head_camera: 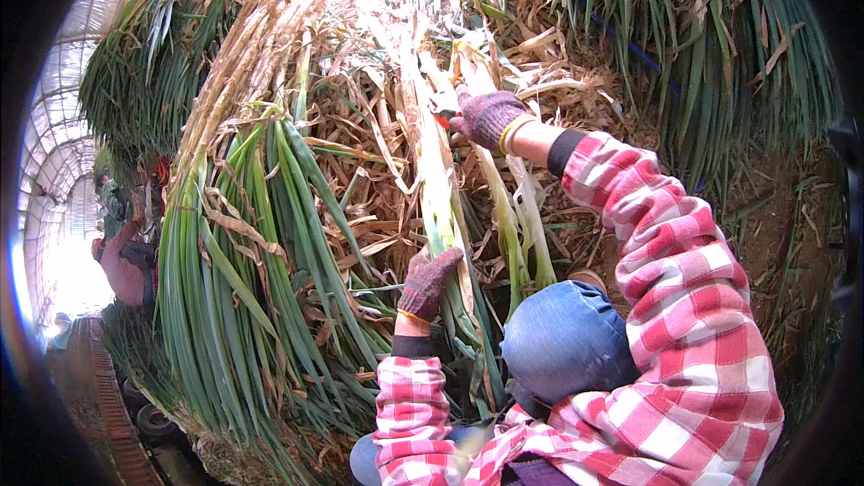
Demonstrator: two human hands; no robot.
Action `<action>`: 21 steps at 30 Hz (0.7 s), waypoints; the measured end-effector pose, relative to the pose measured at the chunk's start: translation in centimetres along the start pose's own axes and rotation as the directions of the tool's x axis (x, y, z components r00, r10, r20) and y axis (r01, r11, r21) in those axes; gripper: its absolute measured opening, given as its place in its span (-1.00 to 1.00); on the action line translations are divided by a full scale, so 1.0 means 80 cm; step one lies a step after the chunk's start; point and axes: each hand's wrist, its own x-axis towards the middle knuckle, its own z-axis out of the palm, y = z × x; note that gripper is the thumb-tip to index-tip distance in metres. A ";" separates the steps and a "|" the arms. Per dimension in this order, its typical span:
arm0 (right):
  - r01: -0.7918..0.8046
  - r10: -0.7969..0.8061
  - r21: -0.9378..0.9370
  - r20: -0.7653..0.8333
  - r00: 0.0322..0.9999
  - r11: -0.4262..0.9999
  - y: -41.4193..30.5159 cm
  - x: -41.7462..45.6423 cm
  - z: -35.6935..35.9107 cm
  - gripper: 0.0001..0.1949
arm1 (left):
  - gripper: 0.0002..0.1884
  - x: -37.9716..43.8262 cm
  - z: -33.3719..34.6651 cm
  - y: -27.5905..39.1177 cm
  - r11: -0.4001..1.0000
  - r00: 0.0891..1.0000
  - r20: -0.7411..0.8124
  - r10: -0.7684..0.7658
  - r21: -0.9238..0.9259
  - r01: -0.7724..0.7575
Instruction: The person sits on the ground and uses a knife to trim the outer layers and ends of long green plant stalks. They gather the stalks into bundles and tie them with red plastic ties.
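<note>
My left hand (430, 285), in a dark knitted glove, is closed round the leafy part of a Welsh onion (442, 209), whose pale stalk points away from me. Farther up, my gloved right hand (491, 118) is beside that stalk's upper part. A small black-and-red object (442, 119), too small to name, shows at its thumb and fingers. Below and right of that hand, several loose onions with pale stalks (503, 209) lean near my knee (570, 341). On the left lies a big pile of onions (250, 250), green leaves towards me and dry brown sheaths at the far end.
Dry peeled husks (364, 121) cover the ground ahead. More onion heaps stand at the upper left (169, 47) and upper right (675, 34), with a blue cord (641, 57) across the right one. Another person (128, 263) is at the far left, near a wheel (156, 420).
</note>
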 end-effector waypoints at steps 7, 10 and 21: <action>-0.088 0.090 0.037 -0.059 0.994 0.995 -0.006 0.051 -0.006 -0.37 | -0.62 -0.026 0.010 -0.016 0.998 0.999 0.013 -0.032 0.053 0.032; -0.068 0.069 0.015 -0.083 0.994 0.998 0.004 0.053 0.006 -0.39 | -0.64 -0.026 0.023 -0.032 0.992 0.999 0.030 -0.038 0.121 0.034; -0.038 0.037 -0.025 -0.055 0.998 0.999 0.019 -0.003 0.005 -0.36 | -0.42 -0.036 0.099 -0.043 0.489 0.996 -0.007 0.089 0.871 -0.038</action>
